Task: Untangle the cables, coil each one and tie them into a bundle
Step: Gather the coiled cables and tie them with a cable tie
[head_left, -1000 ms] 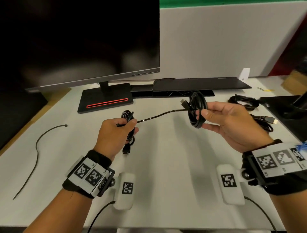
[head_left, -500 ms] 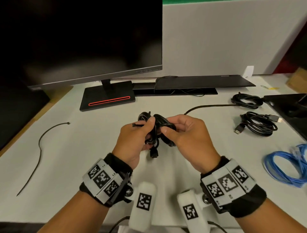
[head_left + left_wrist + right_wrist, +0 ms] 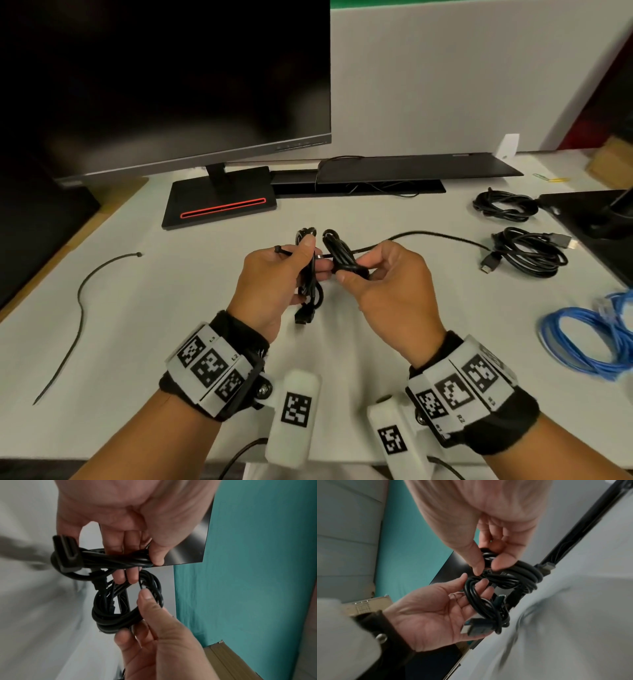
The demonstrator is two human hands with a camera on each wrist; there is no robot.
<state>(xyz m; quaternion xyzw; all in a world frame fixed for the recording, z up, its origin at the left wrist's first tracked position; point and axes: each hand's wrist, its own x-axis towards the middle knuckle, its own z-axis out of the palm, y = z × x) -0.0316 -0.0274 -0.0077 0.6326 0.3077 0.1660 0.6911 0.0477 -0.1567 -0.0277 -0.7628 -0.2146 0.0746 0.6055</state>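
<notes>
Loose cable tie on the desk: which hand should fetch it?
Left, probably. The loose cable tie lies on the table on the left hand side, while the right hand is across the body, and both hands grip black coils.

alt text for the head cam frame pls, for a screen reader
Two hands hold black cable coils together above a white table: the left hand grips one coil, the right hand pinches another. More coiled cables lie at right, a loose cable tie at left.
</notes>
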